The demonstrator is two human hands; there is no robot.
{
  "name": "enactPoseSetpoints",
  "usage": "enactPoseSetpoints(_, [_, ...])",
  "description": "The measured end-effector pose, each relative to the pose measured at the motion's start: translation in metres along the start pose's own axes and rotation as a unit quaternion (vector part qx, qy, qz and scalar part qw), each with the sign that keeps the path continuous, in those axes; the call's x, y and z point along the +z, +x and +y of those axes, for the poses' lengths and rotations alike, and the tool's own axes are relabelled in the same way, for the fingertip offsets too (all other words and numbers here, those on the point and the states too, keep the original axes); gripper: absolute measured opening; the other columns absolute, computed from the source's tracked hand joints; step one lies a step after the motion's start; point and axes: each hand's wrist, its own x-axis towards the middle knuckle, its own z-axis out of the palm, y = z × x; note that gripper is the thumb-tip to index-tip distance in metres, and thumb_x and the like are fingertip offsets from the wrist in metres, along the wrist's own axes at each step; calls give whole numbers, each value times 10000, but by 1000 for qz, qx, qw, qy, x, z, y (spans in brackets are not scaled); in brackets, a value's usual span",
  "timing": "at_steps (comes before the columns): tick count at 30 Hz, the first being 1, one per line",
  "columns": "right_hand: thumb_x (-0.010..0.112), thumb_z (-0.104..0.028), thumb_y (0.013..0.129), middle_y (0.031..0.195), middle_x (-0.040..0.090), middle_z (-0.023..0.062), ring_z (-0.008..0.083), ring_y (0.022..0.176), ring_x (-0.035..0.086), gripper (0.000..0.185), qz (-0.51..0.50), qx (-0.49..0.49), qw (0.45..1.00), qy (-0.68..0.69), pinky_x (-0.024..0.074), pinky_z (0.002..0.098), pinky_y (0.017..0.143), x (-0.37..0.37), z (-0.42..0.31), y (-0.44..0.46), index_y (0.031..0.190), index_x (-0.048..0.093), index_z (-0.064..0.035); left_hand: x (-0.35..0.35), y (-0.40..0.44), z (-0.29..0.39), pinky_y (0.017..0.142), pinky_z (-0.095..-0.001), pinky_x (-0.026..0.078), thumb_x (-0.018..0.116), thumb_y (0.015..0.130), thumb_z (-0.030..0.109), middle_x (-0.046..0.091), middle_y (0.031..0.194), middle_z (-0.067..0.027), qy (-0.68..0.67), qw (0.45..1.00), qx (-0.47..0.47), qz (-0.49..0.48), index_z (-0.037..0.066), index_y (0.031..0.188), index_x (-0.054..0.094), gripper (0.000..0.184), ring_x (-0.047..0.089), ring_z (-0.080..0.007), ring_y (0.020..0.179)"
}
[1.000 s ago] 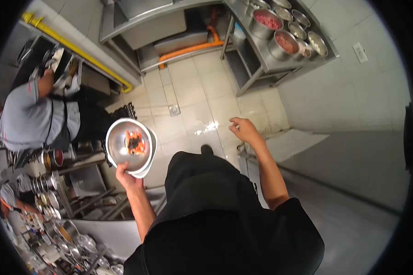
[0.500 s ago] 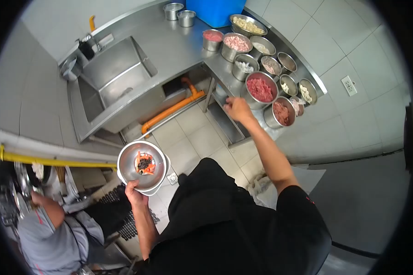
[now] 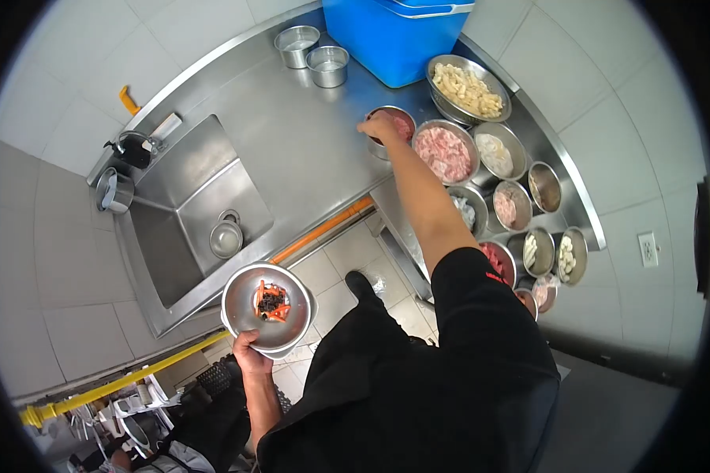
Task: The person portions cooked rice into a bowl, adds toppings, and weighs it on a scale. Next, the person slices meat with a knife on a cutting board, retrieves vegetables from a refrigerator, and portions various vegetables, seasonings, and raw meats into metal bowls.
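Note:
My left hand (image 3: 252, 355) grips a metal bowl (image 3: 241, 303) by its near rim, with the thumb over the edge. Orange carrot strips (image 3: 278, 314) and small dark pieces (image 3: 271, 301) lie in its bottom. A white rim of a second dish shows just beneath the bowl. My right hand (image 3: 379, 126) is over a round metal pot (image 3: 379, 148) of pinkish-red meat (image 3: 403, 126), its fingers by the pot's left rim. The fingertips are too unclear to show whether they grasp anything. Right beside that pot stands another container with pale pink meat pieces (image 3: 442, 153).
More metal containers of food stand along the right counter, with a colander of pale yellow pieces (image 3: 467, 88) behind. A blue cooler (image 3: 394, 43) and two metal pots (image 3: 297, 47) are at the back. To the left is a sink (image 3: 213, 197). Another person is partly visible lower left.
My right hand has gone from beside the nearer red-meat container to the farther meat pot. My view has shifted toward the counter and sink. The left hand still holds the bowl.

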Motion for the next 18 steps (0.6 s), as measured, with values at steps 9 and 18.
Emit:
enactPoseSetpoints(9, [694, -290, 718, 997, 637, 198, 297, 949, 620, 397, -17, -17, 999, -42, 497, 383, 783, -2, 11, 18, 932, 639, 40, 85, 100, -16, 953, -389, 408, 514, 688, 114, 574, 1088, -139, 19, 998, -53, -36, -40, 1115, 515, 454, 555, -270, 1014])
enactPoseSetpoints(18, [665, -200, 794, 765, 634, 64, 104, 649, 578, 201, -194, -151, 933, 265, 472, 249, 589, -64, -6, -55, 898, 643, -30, 154, 235, -107, 821, -333, 476, 510, 700, 49, 601, 953, -106, 17, 992, -79, -100, -13, 978, 557, 289, 585, -210, 879])
